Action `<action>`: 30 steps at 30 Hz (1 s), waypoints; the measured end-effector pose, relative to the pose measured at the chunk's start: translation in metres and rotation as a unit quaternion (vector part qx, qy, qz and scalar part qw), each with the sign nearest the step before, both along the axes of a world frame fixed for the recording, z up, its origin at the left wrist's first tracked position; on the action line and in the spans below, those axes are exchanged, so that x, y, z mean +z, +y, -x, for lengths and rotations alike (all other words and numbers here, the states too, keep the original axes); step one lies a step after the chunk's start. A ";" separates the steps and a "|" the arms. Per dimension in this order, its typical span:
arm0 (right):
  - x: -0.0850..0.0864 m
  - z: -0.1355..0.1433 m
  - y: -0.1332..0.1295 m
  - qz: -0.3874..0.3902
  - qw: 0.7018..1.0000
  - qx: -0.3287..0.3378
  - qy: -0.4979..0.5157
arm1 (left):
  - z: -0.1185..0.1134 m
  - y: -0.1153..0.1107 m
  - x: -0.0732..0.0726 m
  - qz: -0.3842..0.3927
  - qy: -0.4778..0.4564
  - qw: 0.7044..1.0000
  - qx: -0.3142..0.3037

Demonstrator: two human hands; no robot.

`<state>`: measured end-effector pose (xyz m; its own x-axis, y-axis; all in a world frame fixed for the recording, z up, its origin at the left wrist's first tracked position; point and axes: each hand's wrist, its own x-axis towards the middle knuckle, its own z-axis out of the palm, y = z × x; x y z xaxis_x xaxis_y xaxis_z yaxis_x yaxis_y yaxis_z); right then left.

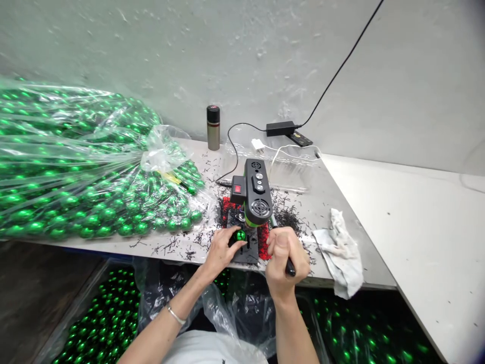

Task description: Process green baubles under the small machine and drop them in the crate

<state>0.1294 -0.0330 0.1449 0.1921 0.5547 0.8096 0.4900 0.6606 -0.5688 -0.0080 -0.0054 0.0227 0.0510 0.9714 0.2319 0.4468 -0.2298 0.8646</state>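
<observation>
A shiny green ball [240,235] sits at the front of a small black machine [258,194] that has fan grilles, buttons and a red switch. My left hand [223,248] pinches the ball between thumb and fingers over the machine's dark base plate [248,255]. My right hand [286,255] is closed in a fist around a black-ended lever handle [290,268] on the machine's right side. Red material [264,240] shows under the base. Whether the ball touches the part above it is hard to make out.
Plastic bags of green balls [91,177] lie on the left; more balls [109,308] fill bags below the table. A bottle [213,129], a power adapter [280,128], a white plug [257,145] and a stained cloth [341,255] surround the machine. Black shreds [288,215] litter the tabletop.
</observation>
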 end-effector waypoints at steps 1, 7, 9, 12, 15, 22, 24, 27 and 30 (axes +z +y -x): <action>-0.001 0.000 0.000 -0.002 1.000 -0.003 -0.002 | 0.000 0.001 -0.001 -0.001 -0.002 1.000 -0.005; -0.007 0.001 -0.003 -0.003 1.000 -0.011 -0.005 | 0.007 0.004 0.004 0.005 -0.028 0.999 -0.031; -0.009 0.001 -0.003 -0.007 1.000 -0.011 -0.001 | 0.009 0.006 0.007 0.005 -0.020 0.999 -0.046; -0.011 0.003 -0.004 -0.009 1.000 -0.016 0.004 | 0.011 0.010 0.011 0.005 0.000 0.998 -0.069; -0.012 0.003 -0.003 -0.012 1.000 -0.018 0.003 | 0.007 0.014 0.010 0.003 0.020 0.997 -0.074; -0.024 0.002 -0.004 -0.024 1.000 -0.014 -0.004 | -0.001 0.011 -0.001 -0.006 0.049 0.998 -0.050; -0.036 0.002 -0.005 -0.021 1.000 -0.012 -0.004 | -0.001 0.010 -0.002 -0.008 0.049 0.997 -0.051; -0.058 -0.001 -0.005 -0.036 0.999 -0.015 -0.025 | 0.000 0.010 -0.001 -0.008 0.044 0.997 -0.062; -0.080 -0.006 -0.004 -0.059 0.996 -0.023 -0.059 | 0.000 0.011 0.000 -0.004 0.043 0.997 -0.065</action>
<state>0.1350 -0.0367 0.0652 0.1139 0.4474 0.8870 0.5801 0.6949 -0.4250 -0.0081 0.0051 0.0225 0.1967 0.9532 0.2296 0.4854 -0.2981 0.8219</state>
